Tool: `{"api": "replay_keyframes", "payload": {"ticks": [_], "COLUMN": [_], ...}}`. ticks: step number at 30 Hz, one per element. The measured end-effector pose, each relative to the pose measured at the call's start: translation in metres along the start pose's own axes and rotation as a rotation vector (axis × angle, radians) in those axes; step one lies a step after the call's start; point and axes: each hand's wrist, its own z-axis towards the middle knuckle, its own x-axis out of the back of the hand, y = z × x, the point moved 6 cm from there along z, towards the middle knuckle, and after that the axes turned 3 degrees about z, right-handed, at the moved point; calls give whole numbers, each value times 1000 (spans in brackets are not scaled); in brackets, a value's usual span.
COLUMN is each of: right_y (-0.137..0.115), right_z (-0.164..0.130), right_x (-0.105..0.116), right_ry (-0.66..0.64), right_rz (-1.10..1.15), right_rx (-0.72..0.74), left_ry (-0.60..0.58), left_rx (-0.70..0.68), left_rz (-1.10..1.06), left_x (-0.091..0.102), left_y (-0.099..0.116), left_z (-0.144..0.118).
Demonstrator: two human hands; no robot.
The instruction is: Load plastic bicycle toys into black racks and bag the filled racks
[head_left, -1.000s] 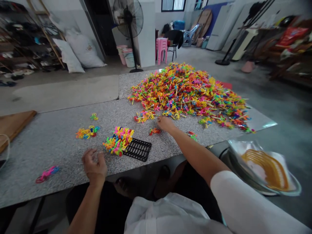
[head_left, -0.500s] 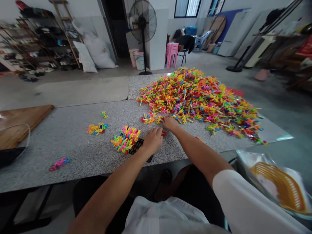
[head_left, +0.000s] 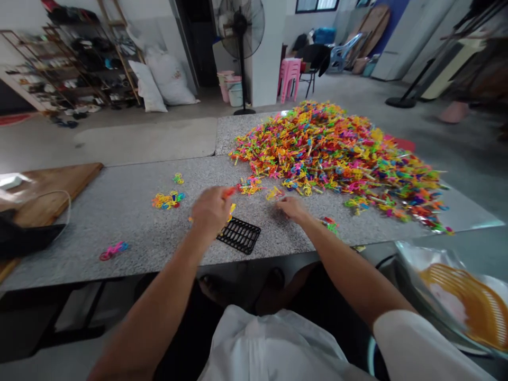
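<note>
A wooden board [head_left: 47, 188] lies at the far left of the counter [head_left: 119, 222], with a pink clip [head_left: 114, 250] and a small cluster of clips [head_left: 168, 200] further in. The left hand [head_left: 210, 210] is raised just above the counter, blurred, fingers curled around an orange plastic piece [head_left: 229, 192] that pokes out at the top; a yellow bit shows below it. Just beside it lies a black grid tray [head_left: 239, 235]. The right hand [head_left: 291, 208] rests low on the counter, fingers drawn together; whether it pinches anything I cannot tell. Beyond it spreads the big pile of coloured plastic pieces [head_left: 337, 153]. These pieces look very light, stiff and smooth, likely to snag on each other, best pinched by a stem. The speckled stone counter is hard and flat. Behind are a fan [head_left: 241, 26], sacks [head_left: 166, 79] and pink stools [head_left: 289, 74].
</note>
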Motion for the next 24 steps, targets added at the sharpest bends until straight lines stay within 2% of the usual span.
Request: {"api": "replay_keyframes", "payload": {"ticks": [2,4,6,8,11,14,16,20,24], "right_y": [-1,-9,-20,-32,-47,-56,-60,-60,-57], "right_z": [-18,-40,-61,-78,-96,-106,-109,-112,-112], "right_x": [-22,-49,-75,-98,-129,-151,-160,-163,-152], "right_ry": [-105,-221,-285,-300,-310,-330,-332,-284,-140], "right_rz": [330,556,676,728,712,663,647,537,330], "right_rx": [-10,18,64,97,94,34,4,19,149], "left_ry": [97,68,-57,-138,-126,10,32,-165,-245], "left_rx": [233,437,573,609,600,475,382,357,291], "left_rz": [46,126,147,128,109,75,-29,-335,-408], "left_x": [37,51,43,26,3,-9,-19,-49,-56], "left_y": [-70,-136,-186,-213,-220,-202,-186,-165,-153], "left_z": [-8,-24,-43,-60,-74,-77,-78,-89,-94]}}
